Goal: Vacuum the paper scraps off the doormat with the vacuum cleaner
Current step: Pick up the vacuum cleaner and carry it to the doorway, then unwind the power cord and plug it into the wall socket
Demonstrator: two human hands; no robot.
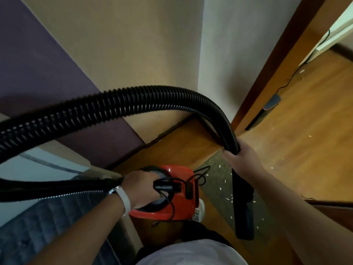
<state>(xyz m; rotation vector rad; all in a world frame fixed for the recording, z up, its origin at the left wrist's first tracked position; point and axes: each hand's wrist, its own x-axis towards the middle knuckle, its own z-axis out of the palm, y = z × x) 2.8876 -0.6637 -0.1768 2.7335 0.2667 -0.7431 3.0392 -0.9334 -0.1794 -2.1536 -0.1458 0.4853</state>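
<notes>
Left hand (145, 188) is clenched round the carry handle of the red vacuum cleaner (183, 213), 6 o'clock. Right hand (240, 161) grips the hose (133, 100) end, 4 o'clock. Black nozzle (244, 213) hangs over the doormat (215, 207), paper scraps (228, 198) just left of it. Risks: the loose power cord (200, 175) draped on the body could snag the nozzle. A fast sweep would likely flick scraps onto the wood floor (305, 150).

The person wears a smooth white wristband (122, 198) with a silvery edge on the left wrist. Both forearms are bare. A white fabric top (191, 254) covers the torso, with dark clothing (214, 236) beside it.
</notes>
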